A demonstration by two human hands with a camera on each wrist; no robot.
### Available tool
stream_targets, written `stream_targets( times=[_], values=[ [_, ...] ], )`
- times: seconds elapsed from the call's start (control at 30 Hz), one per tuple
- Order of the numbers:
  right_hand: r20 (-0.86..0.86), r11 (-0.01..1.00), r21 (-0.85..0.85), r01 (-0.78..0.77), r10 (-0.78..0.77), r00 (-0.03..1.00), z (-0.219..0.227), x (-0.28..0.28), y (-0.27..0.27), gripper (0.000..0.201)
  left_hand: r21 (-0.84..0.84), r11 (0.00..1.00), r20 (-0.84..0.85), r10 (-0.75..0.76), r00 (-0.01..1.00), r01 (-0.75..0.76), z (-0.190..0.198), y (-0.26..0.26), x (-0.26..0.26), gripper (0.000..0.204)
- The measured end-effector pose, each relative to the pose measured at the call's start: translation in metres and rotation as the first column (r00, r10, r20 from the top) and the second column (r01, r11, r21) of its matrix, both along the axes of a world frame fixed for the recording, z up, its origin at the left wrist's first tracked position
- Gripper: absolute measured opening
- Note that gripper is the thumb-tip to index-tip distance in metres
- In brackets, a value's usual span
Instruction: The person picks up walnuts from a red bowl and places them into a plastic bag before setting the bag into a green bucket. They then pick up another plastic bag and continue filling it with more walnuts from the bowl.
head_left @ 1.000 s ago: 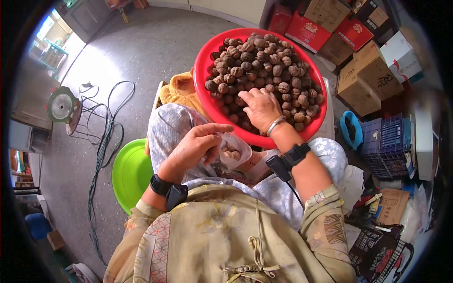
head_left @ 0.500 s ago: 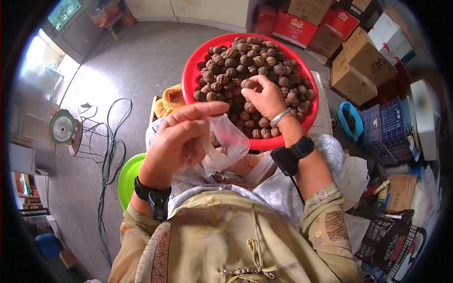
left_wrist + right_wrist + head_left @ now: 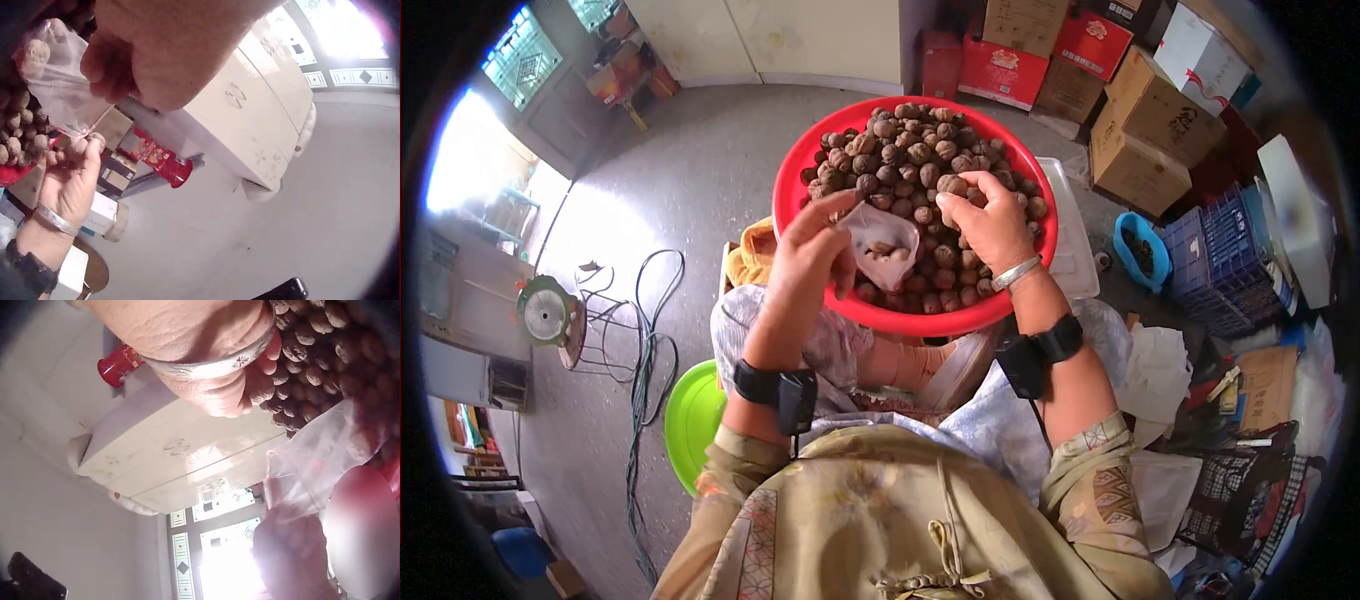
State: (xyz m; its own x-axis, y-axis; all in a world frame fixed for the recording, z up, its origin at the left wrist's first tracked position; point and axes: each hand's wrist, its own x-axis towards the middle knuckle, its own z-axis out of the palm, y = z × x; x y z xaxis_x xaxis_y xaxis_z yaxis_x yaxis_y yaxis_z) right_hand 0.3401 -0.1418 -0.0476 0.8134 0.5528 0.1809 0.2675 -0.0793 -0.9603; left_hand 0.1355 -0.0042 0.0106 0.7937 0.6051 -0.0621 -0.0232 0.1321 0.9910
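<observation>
In the head view a red basin (image 3: 1048, 215) heaped with walnuts (image 3: 895, 150) rests before the person. The left hand (image 3: 808, 250) grips the edge of a clear plastic bag (image 3: 882, 247), which hangs over the basin's near part with a few walnuts inside. Just right of the bag, the right hand (image 3: 992, 225), with a silver bangle, pinches a walnut (image 3: 951, 185) between thumb and fingers. The left wrist view shows the bag (image 3: 65, 94) between the left hand (image 3: 156, 50) and the right hand (image 3: 72, 187). In the right wrist view, the bag (image 3: 306, 469) is beside the walnuts.
A green basin (image 3: 692, 425) lies on the floor at the left, near a cable (image 3: 640, 400) and a round-topped stand (image 3: 545, 312). Cardboard boxes (image 3: 1150, 140), a blue bag (image 3: 1140, 250) and a blue crate (image 3: 1220, 260) stand at the right. A yellow cloth (image 3: 752, 255) lies beside the basin.
The left hand has carried the bag forward from over the lap to over the basin. The right hand has gone from among the walnuts to above them, holding one. The head view has shifted.
</observation>
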Motion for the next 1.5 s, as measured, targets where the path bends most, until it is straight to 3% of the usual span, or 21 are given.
stream_targets(
  times=[0.1, 0.2, 0.3, 0.43, 0.53, 0.63, 0.67, 0.73, 0.87, 0.93, 1.03, 1.1, 1.17, 1.23, 1.33, 1.4, 1.5],
  values=[
    [0.011, 0.999, -0.018, -0.027, 0.027, 1.000, 0.008, -0.006, -0.005, 0.037, -0.002, 0.999, -0.036, 0.050, 0.998, -0.050, -0.027, -0.005, -0.001, 0.031],
    [0.056, 0.997, -0.024, -0.073, 0.074, 0.996, 0.027, -0.021, -0.009, 0.037, 0.048, 0.997, -0.060, 0.057, 0.997, -0.054, -0.027, -0.005, 0.000, 0.018],
    [0.141, 0.990, -0.021, -0.138, 0.139, 0.980, 0.040, -0.032, -0.012, 0.037, 0.167, 0.984, -0.042, 0.077, 0.996, -0.069, -0.031, 0.000, 0.004, 0.017],
    [0.218, 0.982, -0.009, -0.190, 0.187, 0.958, 0.056, -0.043, -0.015, 0.035, 0.183, 0.978, -0.067, 0.109, 0.992, -0.095, -0.022, -0.003, 0.009, 0.019],
    [0.294, 0.963, 0.025, -0.267, 0.248, 0.923, 0.060, -0.049, -0.013, 0.036, 0.097, 0.992, -0.038, 0.088, 0.995, -0.084, -0.011, -0.006, 0.012, 0.019],
    [0.544, 0.956, -0.066, -0.287, 0.276, 0.793, 0.060, -0.050, -0.012, 0.043, 0.068, 0.995, -0.021, 0.072, 0.997, -0.071, -0.009, -0.008, 0.013, 0.018],
    [0.543, 0.955, -0.067, -0.290, 0.279, 0.792, 0.061, -0.051, -0.012, 0.043, 0.042, 0.997, -0.008, 0.070, 0.998, -0.070, -0.011, -0.007, 0.013, 0.018],
    [0.344, 0.966, -0.081, -0.247, 0.259, 0.902, 0.063, -0.054, -0.012, 0.036, 0.014, 0.998, 0.003, 0.069, 0.998, -0.069, -0.011, -0.008, 0.011, 0.018],
    [0.383, 0.977, -0.013, -0.211, 0.200, 0.902, 0.044, -0.038, -0.008, 0.030, -0.035, 0.997, -0.008, 0.067, 0.998, -0.068, -0.010, -0.006, 0.008, 0.018],
    [0.198, 0.965, 0.088, -0.246, 0.225, 0.954, 0.045, -0.037, -0.008, 0.025, -0.034, 0.998, -0.012, 0.060, 0.998, -0.060, -0.013, -0.004, 0.009, 0.017],
    [0.066, 0.941, 0.167, -0.293, 0.286, 0.956, 0.054, -0.041, -0.011, 0.023, -0.008, 0.998, 0.018, 0.068, 0.998, -0.068, -0.021, -0.002, 0.013, 0.017],
    [0.063, 0.932, 0.197, -0.305, 0.299, 0.952, 0.055, -0.044, -0.010, 0.023, 0.078, 0.992, 0.044, 0.099, 0.994, -0.102, -0.026, -0.003, 0.015, 0.017],
    [0.058, 0.921, 0.228, -0.316, 0.311, 0.948, 0.060, -0.050, -0.010, 0.023, 0.051, 0.993, 0.036, 0.107, 0.994, -0.109, -0.026, -0.004, 0.016, 0.017],
    [0.240, 0.940, 0.138, -0.312, 0.274, 0.931, 0.070, -0.056, -0.010, 0.025, 0.023, 0.993, 0.026, 0.116, 0.993, -0.116, -0.025, -0.007, 0.017, 0.017],
    [0.289, 0.942, 0.061, -0.331, 0.300, 0.909, 0.065, -0.050, -0.006, 0.028, -0.039, 0.992, 0.042, 0.118, 0.992, -0.116, -0.024, -0.009, 0.018, 0.016],
    [0.269, 0.965, 0.146, -0.219, 0.174, 0.947, 0.055, -0.036, -0.002, 0.022, -0.136, 0.987, 0.081, 0.096, 0.992, -0.084, -0.029, -0.007, 0.017, 0.018],
    [0.247, 1.000, -0.015, 0.009, -0.005, 0.969, 0.048, -0.018, -0.012, 0.012, -0.171, 0.982, 0.067, 0.091, 0.994, -0.079, -0.028, -0.007, 0.013, 0.018]
  ],
)
